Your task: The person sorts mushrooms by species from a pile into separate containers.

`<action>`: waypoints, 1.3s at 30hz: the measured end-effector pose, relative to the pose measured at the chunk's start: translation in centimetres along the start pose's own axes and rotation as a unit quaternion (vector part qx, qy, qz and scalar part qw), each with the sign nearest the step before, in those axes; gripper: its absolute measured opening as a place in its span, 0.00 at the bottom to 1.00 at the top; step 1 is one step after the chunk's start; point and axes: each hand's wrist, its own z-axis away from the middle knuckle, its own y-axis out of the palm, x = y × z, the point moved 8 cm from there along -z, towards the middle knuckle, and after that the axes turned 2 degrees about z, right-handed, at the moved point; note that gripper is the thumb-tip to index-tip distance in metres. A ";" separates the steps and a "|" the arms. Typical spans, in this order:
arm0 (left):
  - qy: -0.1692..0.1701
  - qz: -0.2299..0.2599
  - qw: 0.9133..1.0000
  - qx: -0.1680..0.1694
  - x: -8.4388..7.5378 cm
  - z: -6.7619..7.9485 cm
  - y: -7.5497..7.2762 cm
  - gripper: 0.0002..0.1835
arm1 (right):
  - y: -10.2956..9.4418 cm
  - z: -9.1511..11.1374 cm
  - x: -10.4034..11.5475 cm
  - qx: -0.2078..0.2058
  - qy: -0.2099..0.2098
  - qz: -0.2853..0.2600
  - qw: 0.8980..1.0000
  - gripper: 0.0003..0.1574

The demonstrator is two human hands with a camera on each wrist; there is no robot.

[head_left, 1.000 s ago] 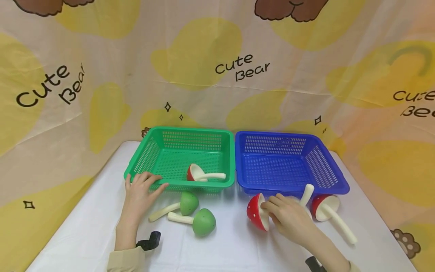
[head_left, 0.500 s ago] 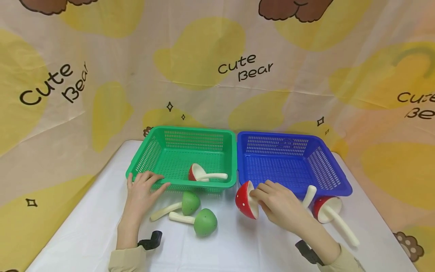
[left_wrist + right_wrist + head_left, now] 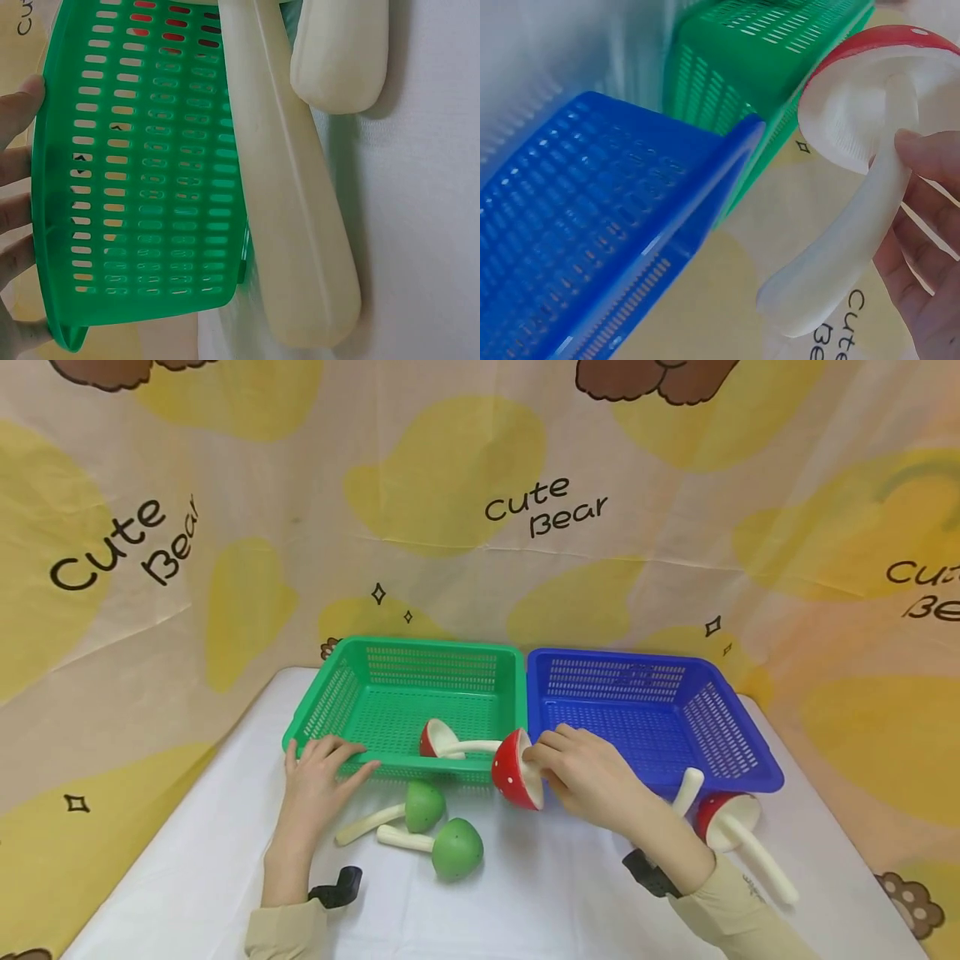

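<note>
My right hand (image 3: 592, 777) pinches a toy mushroom (image 3: 513, 770) by its white stem, just under the red spotted cap. It hangs over the front right corner of the green basket (image 3: 427, 644). In the right wrist view the stem (image 3: 840, 247) points down, away from the cap. My left hand (image 3: 318, 785) rests on the green basket's front left rim with fingers spread. Inside that basket lies another red-capped mushroom (image 3: 431, 740). Two green-capped mushrooms (image 3: 426, 807) lie on the cloth before it; their pale stems (image 3: 300, 195) show close up in the left wrist view.
A blue basket (image 3: 615, 656) stands against the green one's right side. Before it lies a red-capped mushroom (image 3: 757, 852); beside that, another white stem (image 3: 688, 789) sticks up, partly hidden by my right arm. A patterned curtain (image 3: 450, 527) hangs behind the baskets.
My right hand has lifted the red mushroom off the cloth and carried it left and forward to the green basket's corner. My left hand has stayed on the rim.
</note>
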 end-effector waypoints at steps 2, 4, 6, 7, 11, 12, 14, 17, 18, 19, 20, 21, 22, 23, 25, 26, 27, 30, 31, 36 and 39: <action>0.001 -0.001 1.000 0.001 0.0 -0.1 0.0 0.16 | -0.1 -0.7 0.0 -0.005 -0.007 -0.001 1.000 0.17; 0.001 -0.002 1.000 -0.002 0.0 -0.1 -0.1 0.16 | -0.1 -1.6 0.1 -0.009 -0.013 -0.006 1.000 0.16; 0.001 -0.004 1.000 -0.004 0.0 -0.1 -0.2 0.16 | -0.1 -2.4 0.1 -0.013 -0.017 -0.012 1.000 0.16; 0.001 -0.003 1.000 -0.005 0.1 -0.1 -0.2 0.16 | 0.0 -2.8 0.1 -0.014 -0.018 -0.016 1.000 0.16; 0.002 -0.001 1.000 -0.007 0.1 -0.1 -0.2 0.16 | 0.5 -4.5 0.0 -0.009 -0.019 -0.027 0.999 0.17; 0.002 -0.001 1.000 -0.007 0.1 -0.1 -0.2 0.16 | 0.7 -4.9 -0.1 -0.004 -0.018 -0.029 0.999 0.17; 0.001 -0.001 1.000 -0.006 0.2 -0.1 -0.1 0.16 | 1.3 -5.7 -0.1 0.008 -0.018 -0.032 0.999 0.17; 0.000 -0.002 1.000 -0.005 0.2 -0.1 -0.1 0.16 | 2.2 -6.9 -0.4 0.026 -0.013 -0.036 0.999 0.17; 0.000 -0.002 1.000 -0.005 0.2 -0.1 0.0 0.16 | 2.5 -7.2 -0.5 0.031 -0.011 -0.037 0.999 0.17; 0.000 -0.002 1.000 -0.005 0.2 -0.1 0.0 0.16 | 2.7 -7.5 -0.6 0.036 -0.008 -0.039 0.999 0.17; 0.001 -0.001 1.000 -0.005 0.2 -0.1 0.0 0.16 | 3.0 -7.8 -0.7 0.041 -0.004 -0.039 0.998 0.17; 0.002 -0.001 1.000 -0.005 0.1 -0.1 0.0 0.16 | 3.2 -8.1 -0.8 0.044 -0.001 -0.038 0.998 0.17; 0.003 0.000 1.000 -0.006 0.1 -0.1 0.0 0.16 | 3.4 -8.4 -1.0 0.049 0.003 -0.039 0.998 0.16; 0.004 0.001 1.000 -0.007 0.0 0.0 0.0 0.16 | 3.6 -8.7 -1.1 0.053 0.007 -0.038 0.998 0.16; 0.005 0.002 1.000 -0.009 0.0 0.0 0.0 0.16 | 4.0 -9.3 -1.4 0.064 0.014 -0.038 0.997 0.16; 0.005 0.003 1.000 -0.009 -0.1 0.0 0.1 0.16 | 4.2 -9.5 -1.5 0.069 0.018 -0.039 0.997 0.16; 0.005 0.003 1.000 -0.010 -0.1 0.0 0.1 0.16 | 4.4 -9.8 -1.6 0.074 0.021 -0.042 0.996 0.16; 0.006 0.004 1.000 -0.010 -0.2 0.0 0.1 0.16 | 5.2 -10.6 -2.1 0.095 0.035 -0.054 0.993 0.17; 0.006 0.003 1.000 -0.010 -0.2 -0.1 0.1 0.16 | 5.5 -10.9 -2.3 0.102 0.040 -0.059 0.992 0.18; 0.007 0.002 1.000 -0.010 -0.2 -0.1 0.0 0.16 | 6.7 -12.1 -3.4 0.135 0.086 -0.106 0.981 0.17; 0.007 0.001 1.000 -0.011 -0.2 0.0 0.0 0.15 | 7.4 -12.6 -4.0 0.147 0.115 -0.141 0.972 0.16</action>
